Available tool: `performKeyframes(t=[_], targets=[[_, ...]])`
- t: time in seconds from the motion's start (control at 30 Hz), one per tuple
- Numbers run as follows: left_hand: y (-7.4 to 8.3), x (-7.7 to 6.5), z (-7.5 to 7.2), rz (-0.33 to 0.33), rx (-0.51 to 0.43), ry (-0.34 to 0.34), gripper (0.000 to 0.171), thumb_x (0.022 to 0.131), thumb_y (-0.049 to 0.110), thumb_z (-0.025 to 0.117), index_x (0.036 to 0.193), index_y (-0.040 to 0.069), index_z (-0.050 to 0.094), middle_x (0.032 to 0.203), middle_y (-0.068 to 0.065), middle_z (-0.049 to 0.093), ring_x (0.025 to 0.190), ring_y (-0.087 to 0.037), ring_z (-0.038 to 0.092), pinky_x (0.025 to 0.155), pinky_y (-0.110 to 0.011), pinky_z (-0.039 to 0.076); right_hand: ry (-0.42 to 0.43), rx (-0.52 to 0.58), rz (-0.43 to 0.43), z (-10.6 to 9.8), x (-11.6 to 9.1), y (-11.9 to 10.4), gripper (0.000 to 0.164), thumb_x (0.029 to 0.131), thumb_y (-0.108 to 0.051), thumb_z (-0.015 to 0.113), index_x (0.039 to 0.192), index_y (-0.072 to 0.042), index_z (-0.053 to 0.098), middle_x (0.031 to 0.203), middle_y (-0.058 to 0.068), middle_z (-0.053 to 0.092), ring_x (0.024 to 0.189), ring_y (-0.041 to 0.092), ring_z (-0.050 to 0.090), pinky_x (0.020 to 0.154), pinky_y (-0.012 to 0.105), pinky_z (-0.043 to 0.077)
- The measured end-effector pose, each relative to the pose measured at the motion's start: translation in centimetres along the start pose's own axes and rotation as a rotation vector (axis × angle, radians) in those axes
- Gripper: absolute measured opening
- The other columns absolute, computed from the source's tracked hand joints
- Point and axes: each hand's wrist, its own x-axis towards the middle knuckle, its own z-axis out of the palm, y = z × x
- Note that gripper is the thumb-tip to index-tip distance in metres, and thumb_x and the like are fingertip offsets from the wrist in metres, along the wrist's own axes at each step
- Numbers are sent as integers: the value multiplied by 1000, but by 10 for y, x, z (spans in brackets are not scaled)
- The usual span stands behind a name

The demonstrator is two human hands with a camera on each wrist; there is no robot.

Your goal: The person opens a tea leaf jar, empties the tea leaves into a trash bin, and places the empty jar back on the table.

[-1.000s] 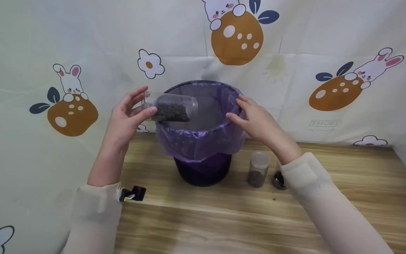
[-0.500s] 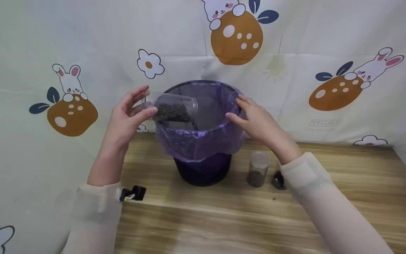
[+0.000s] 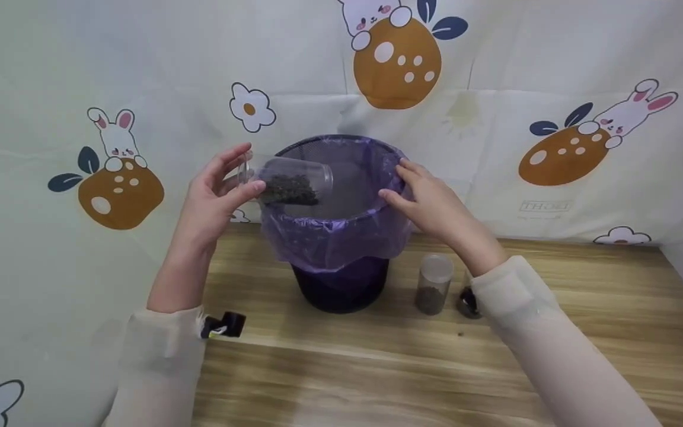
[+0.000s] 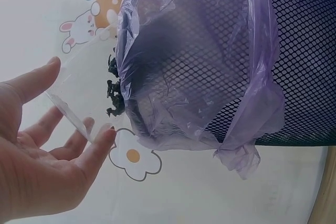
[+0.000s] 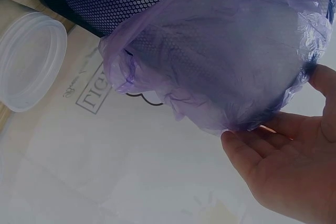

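Observation:
My left hand (image 3: 214, 198) grips the base end of a clear plastic jar (image 3: 303, 163), thumb on the near side and fingers behind. The jar lies almost on its side, its mouth pointing right over the trash can (image 3: 341, 290). Dark dried leaves (image 3: 288, 188), like loose tea, lie along its lower wall; in the left wrist view some dark bits (image 4: 116, 98) show beside the bin's rim. A purple trash bag (image 3: 335, 243) lines the black mesh can and folds over its rim. At the rim's right side, my right hand (image 3: 430, 198) holds the bag-covered edge between thumb and fingers.
A lidded clear jar (image 3: 434, 284) with dark contents stands on the wooden table (image 3: 377, 367) right of the can. Another container with something dark and shiny (image 3: 469, 301) is partly hidden by the right sleeve. A patterned sheet (image 3: 495, 130) hangs close behind.
Half a second ago some dark leaves were falling from the jar's mouth. The leaves inside now form a slightly smaller, looser heap. Both hands have stayed almost in place.

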Motion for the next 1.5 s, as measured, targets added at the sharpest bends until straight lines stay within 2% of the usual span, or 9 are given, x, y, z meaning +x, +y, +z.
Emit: performKeyframes(t=[0.33, 0.43, 0.57, 0.87, 1.5], targets=[[0, 1, 2, 26, 38, -3, 61, 92, 7, 69, 149, 11, 45, 154, -9, 43, 138, -29, 48, 93, -15, 52, -3, 8, -2, 1, 1, 1, 71, 103, -42, 50, 152, 7, 31, 164, 20, 24, 151, 37, 25, 125, 49, 23], [0, 2, 3, 29, 58, 3, 62, 92, 8, 70, 149, 12, 45, 153, -7, 44, 137, -24, 49, 98, -21, 52, -4, 11, -1, 1, 0, 1, 71, 103, -42, 50, 152, 6, 31, 164, 20, 24, 151, 37, 25, 125, 48, 23], [-1, 3, 5, 33, 69, -2, 63, 92, 8, 71, 149, 11, 45, 154, -7, 44, 138, -25, 48, 103, -29, 51, -2, 5, -7, 0, 0, 1, 71, 103, -41, 50, 151, 7, 31, 163, 21, 24, 151, 38, 25, 125, 49, 23], [-1, 4, 9, 36, 61, -13, 63, 91, 7, 71, 149, 10, 45, 153, -6, 44, 136, -24, 49, 94, -18, 52, -7, 9, -4, 0, 0, 0, 71, 103, -41, 50, 152, 7, 30, 164, 20, 23, 151, 37, 24, 125, 49, 22], [-1, 3, 12, 56, 50, -30, 63, 91, 4, 70, 149, 10, 44, 153, -7, 43, 139, -27, 46, 88, -16, 54, -2, 3, -4, 1, 1, 0, 70, 104, -40, 50, 152, 7, 31, 164, 20, 23, 151, 38, 24, 125, 49, 22]])
